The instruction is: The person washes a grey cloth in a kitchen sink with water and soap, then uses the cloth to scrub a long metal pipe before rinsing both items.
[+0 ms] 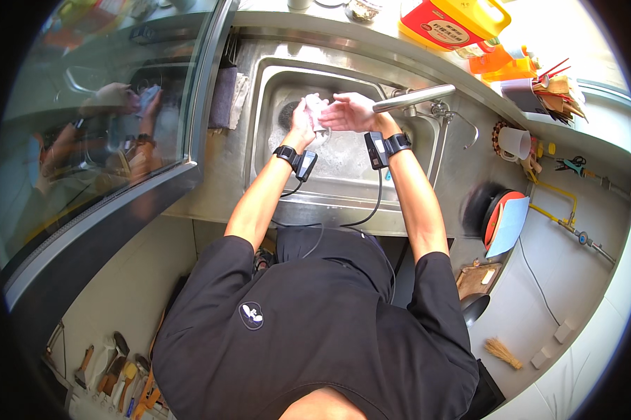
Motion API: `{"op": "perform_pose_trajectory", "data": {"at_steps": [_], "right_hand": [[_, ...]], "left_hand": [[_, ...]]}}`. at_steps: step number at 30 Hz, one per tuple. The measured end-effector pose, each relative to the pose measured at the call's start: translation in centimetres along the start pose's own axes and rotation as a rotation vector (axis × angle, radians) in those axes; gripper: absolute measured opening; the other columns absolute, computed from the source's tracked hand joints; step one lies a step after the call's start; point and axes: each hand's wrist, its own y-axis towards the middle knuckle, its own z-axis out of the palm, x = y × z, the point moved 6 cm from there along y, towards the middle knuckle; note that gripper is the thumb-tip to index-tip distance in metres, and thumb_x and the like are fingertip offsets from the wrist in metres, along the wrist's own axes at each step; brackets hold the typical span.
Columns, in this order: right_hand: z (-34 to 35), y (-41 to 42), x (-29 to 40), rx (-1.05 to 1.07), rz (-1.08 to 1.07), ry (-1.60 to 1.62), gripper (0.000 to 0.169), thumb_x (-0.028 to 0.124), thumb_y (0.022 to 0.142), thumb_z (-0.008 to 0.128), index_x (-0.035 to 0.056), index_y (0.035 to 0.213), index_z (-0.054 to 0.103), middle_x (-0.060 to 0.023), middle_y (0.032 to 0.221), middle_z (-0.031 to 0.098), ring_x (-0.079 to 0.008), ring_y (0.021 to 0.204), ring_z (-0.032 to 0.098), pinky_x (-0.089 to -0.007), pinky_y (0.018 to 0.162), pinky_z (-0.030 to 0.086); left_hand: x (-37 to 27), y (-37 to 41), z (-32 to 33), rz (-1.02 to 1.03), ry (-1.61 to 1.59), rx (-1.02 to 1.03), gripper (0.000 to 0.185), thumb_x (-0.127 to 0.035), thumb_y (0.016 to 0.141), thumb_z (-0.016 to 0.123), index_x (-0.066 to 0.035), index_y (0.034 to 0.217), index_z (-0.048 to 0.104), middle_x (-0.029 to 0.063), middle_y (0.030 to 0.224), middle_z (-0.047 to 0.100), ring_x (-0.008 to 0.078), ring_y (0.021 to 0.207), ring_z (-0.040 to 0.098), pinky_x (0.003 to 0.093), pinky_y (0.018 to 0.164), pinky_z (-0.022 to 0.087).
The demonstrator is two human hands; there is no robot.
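My left hand (301,123) holds a pale pink, wet-looking bunched cloth (314,109) over the stainless steel sink basin (342,181). To its right, my right hand (349,113) has its palm turned toward the cloth and its fingers extended. Those fingertips come close to the cloth; whether they touch it I cannot tell. The chrome faucet spout (415,98) ends just above my right wrist. Whitish, foamy-looking water (342,157) covers part of the basin floor. A dark round thing (288,116), partly hidden behind my left hand, lies at the basin's left side.
Grey towels (224,100) hang left of the sink, beside a glass window frame (192,173). A yellow-and-red jug (447,26) and an orange bottle (496,59) stand on the back ledge. Right of the basin are a white mug (516,143) and a red round object (496,218). Cables hang from both wrist devices.
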Motion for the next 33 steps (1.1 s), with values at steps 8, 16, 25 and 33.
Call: {"op": "perform_pose_trajectory", "data": {"at_steps": [8, 16, 25, 33], "right_hand": [[-1.8, -1.0, -1.4, -0.131, -0.035, -0.115, 0.047, 0.040, 0.095, 0.044, -0.0006, 0.113, 0.059, -0.0192, 0.108, 0.065, -0.0294, 0.098, 0.064, -0.0396, 0.089, 0.050], [-4.4, -4.4, -1.2, -0.161, -0.289, -0.121, 0.047, 0.042, 0.088, 0.057, -0.0035, 0.103, 0.057, -0.0230, 0.095, 0.066, -0.0349, 0.084, 0.067, -0.0461, 0.075, 0.057], [-9.0, -4.5, -3.4, -0.593, -0.260, -0.304, 0.058, 0.051, 0.087, 0.050, -0.0017, 0.110, 0.055, -0.0192, 0.094, 0.062, -0.0335, 0.086, 0.065, -0.0452, 0.069, 0.057], [-5.2, -0.9, -5.4, -0.280, -0.249, 0.373, 0.074, 0.071, 0.083, 0.041, 0.0030, 0.109, 0.052, -0.0153, 0.105, 0.058, -0.0333, 0.091, 0.059, -0.0536, 0.082, 0.049]], "left_hand": [[2.6, -1.7, 3.7, -0.026, 0.309, -0.056, 0.041, -0.048, 0.094, 0.049, -0.009, 0.107, 0.055, 0.0036, 0.083, 0.057, 0.0170, 0.079, 0.060, 0.0304, 0.064, 0.053], [5.2, 0.1, 5.2, 0.039, 0.476, 0.066, 0.031, -0.037, 0.093, 0.054, -0.007, 0.092, 0.060, 0.0021, 0.079, 0.057, 0.0112, 0.065, 0.053, 0.0251, 0.051, 0.044], [5.1, -0.5, 8.3, 0.198, 0.896, 0.206, 0.024, -0.018, 0.087, 0.048, -0.004, 0.073, 0.060, 0.0020, 0.058, 0.053, 0.0096, 0.047, 0.046, 0.0259, 0.039, 0.033], [5.3, -0.8, 7.4, 0.130, 0.677, 0.115, 0.024, -0.020, 0.088, 0.043, -0.005, 0.082, 0.061, 0.0048, 0.079, 0.058, 0.0129, 0.071, 0.055, 0.0277, 0.058, 0.046]]}}
